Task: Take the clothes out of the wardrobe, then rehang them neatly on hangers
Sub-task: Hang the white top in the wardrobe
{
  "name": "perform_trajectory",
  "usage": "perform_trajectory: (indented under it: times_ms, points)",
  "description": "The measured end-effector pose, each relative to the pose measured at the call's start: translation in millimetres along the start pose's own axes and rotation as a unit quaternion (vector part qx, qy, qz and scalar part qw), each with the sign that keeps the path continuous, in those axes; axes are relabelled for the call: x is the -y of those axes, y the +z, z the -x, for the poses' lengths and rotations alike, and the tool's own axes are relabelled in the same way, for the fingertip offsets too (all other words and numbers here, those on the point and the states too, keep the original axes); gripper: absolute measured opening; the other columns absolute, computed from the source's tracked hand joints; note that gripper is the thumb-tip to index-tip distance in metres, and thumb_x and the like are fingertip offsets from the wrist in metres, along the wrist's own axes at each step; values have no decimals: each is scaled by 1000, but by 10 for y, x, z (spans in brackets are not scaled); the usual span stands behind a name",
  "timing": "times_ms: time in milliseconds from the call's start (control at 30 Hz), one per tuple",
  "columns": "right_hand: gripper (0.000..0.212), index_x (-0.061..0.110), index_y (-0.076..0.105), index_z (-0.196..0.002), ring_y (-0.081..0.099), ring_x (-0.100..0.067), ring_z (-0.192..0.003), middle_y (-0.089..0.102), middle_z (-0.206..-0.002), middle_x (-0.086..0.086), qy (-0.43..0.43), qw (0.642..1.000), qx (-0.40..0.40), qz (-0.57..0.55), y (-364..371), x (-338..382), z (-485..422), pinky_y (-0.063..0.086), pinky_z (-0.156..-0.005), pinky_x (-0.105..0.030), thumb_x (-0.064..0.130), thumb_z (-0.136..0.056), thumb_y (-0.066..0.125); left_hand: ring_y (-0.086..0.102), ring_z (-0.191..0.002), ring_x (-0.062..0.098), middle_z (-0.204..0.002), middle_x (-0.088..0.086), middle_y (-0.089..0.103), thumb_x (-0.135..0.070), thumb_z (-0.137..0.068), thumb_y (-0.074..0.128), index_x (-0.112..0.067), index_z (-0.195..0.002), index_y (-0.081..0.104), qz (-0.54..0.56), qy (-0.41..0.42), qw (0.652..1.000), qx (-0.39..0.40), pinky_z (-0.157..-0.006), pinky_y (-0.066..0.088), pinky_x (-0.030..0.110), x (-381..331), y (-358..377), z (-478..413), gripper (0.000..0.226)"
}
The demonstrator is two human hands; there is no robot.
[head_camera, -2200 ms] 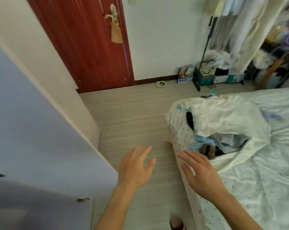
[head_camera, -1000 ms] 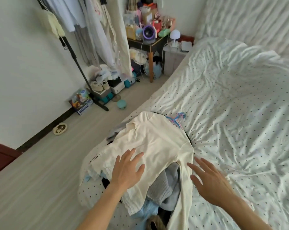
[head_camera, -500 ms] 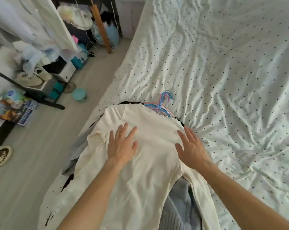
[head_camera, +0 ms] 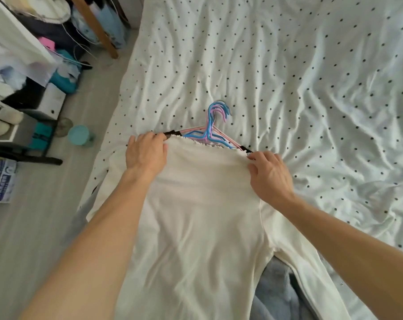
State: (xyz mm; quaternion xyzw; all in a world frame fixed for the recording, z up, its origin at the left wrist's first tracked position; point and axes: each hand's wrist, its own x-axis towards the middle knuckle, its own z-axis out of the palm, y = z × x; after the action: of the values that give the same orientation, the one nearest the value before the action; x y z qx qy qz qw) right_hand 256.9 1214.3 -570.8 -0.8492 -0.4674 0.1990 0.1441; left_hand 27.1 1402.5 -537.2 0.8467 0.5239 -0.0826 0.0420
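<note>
on the bed, cream top tops the pile, hangers just beyond. left hand and right hand, flat half a second ago, now pinch its frilled edge; lift likely next.

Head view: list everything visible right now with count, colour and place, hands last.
bedsheet: one, white with dark dots, filling the right of the view
cream top: one, cream, spread at the bedsheet's near edge
hangers: several, count unclear, blue and pink, on the bedsheet just beyond the top's neckline
grey-blue garment: one, grey-blue, under the top, lower right
teal tub: one, teal, on the floor left of the bedsheet
booklet: one, blue and white, on the floor at the left edge
left hand: one, bare, grips the neckline's left end
right hand: one, bare, pinches the neckline's right end
</note>
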Motion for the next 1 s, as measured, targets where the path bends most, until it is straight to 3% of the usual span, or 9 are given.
perform_trajectory:
  times_ms: [133, 267, 333, 433, 533, 600, 700, 867, 1000]
  points:
    - [30, 18, 61, -125, 54, -34, -108, 62, -113, -7, -19, 1000, 4, 9, -215, 77, 112, 47, -85, -41, 20, -96, 55, 61, -102, 34, -110, 6, 69, -29, -99, 57, -20, -114, 67, 107, -10, 994, -34, -84, 46, 42, 32, -331, 322, 21]
    - [34, 17, 60, -121, 53, -31, -109, 61, -113, -6, -14, 999, -36, -23, -627, 331, 459, 45, -84, -39, 29, -90, 65, 63, -106, 25, -111, -6, 71, -37, -95, 63, -32, -110, 69, 202, -79, 976, -35, -84, 51, 39, 22, -859, 902, 17]
    - [25, 21, 63, -109, 56, -23, -98, 63, -99, 5, -11, 996, -42, -80, -947, 571, 720, 43, -79, -34, 36, -90, 64, 65, -102, 23, -107, -7, 73, -39, -94, 64, -33, -109, 70, 198, -78, 976, -46, -82, 50, 36, -44, -1137, 1274, 17]
    - [26, 29, 65, -85, 64, -10, -77, 65, -75, 18, -6, 986, 38, -160, -1448, 1001, 1233, 43, -72, -29, 53, -90, 57, 66, -97, 22, -103, -5, 74, -35, -93, 67, -29, -107, 73, 218, -91, 968, -79, -79, 45, 33, -186, -1554, 1930, 16]
    - [43, 28, 69, -81, 70, -6, -70, 72, -76, 18, -6, 955, 120, -272, -1748, 1381, 1585, 53, -75, -34, 66, -90, 51, 68, -92, 20, -99, -4, 75, -27, -92, 70, -22, -104, 75, 271, -104, 951, -105, -76, 41, 26, -384, -1825, 2404, 14]
    - [44, 24, 69, -85, 71, -6, -65, 73, -76, 16, 5, 935, 136, -328, -2002, 1644, 1837, 57, -72, -38, 64, -91, 52, 68, -91, 18, -98, -4, 75, -25, -93, 68, -20, -104, 75, 292, -116, 940, -133, -75, 42, 24, -517, -2117, 2823, 14]
    - [43, 23, 69, -86, 72, -10, -72, 73, -69, 14, -6, 926, 122, -358, -2402, 1994, 2202, 59, -76, -43, 63, -86, 54, 66, -98, 21, -106, 0, 74, -29, -98, 61, -18, -114, 73, 290, -164, 927, -170, -84, 48, 33, -699, -2605, 3441, 22]
    - [29, 15, 71, -93, 73, -13, -68, 72, -64, 8, -54, 879, 194, -433, -3145, 2447, 2985, 62, -68, -37, 43, -89, 63, 64, -99, 19, -112, -4, 71, -32, -102, 53, -22, -121, 68, 225, -268, 903, -251, -82, 48, 34, -1017, -3437, 4394, 26]
    - [21, 12, 65, -99, 73, -10, -69, 73, -82, 0, -158, 854, 236, -436, -3724, 2523, 3693, 62, -62, -33, 31, -90, 64, 62, -94, 15, -108, -6, 69, -30, -102, 54, -22, -116, 66, 236, -338, 854, -318, -74, 41, 28, -1447, -3882, 5245, 21]
